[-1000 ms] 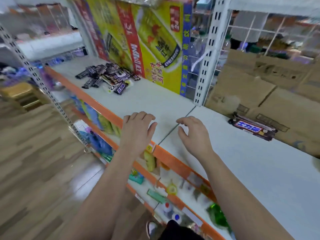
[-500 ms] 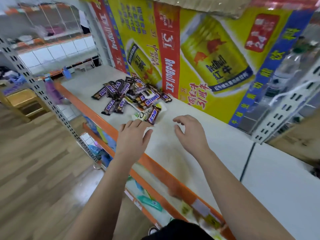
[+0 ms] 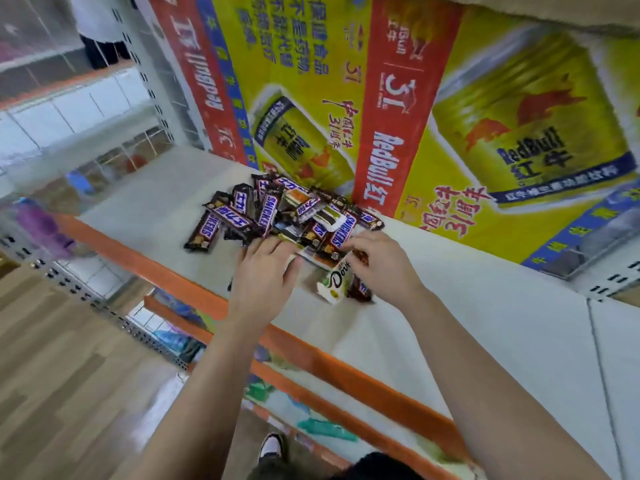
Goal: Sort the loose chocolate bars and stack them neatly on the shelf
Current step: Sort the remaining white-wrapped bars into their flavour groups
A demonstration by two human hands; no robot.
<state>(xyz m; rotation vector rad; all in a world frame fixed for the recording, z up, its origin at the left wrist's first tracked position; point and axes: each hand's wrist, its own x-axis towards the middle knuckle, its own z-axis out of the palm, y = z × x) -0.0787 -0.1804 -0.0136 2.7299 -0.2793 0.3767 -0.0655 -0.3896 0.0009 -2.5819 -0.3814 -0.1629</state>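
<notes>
A loose heap of brown Snickers bars (image 3: 263, 213) lies on the white shelf (image 3: 450, 323), against the poster at the back. A white Dove bar (image 3: 334, 282) stands tilted at the heap's near right edge, with a dark bar partly hidden behind it. My right hand (image 3: 377, 268) curls its fingertips round the top end of the Dove bar. My left hand (image 3: 265, 271) reaches with straight fingers onto the near edge of the heap and holds nothing.
A yellow and red Red Bull poster (image 3: 381, 133) forms the back wall. The shelf has an orange front edge (image 3: 346, 372), with a lower shelf of small goods (image 3: 325, 427) beneath it. A perforated metal upright (image 3: 69, 282) stands at the left over wooden flooring.
The view swung left from the right shelf section to the heap. Both hands moved forward from the shelf's front edge to the bars, and my right hand closed on the Dove bar.
</notes>
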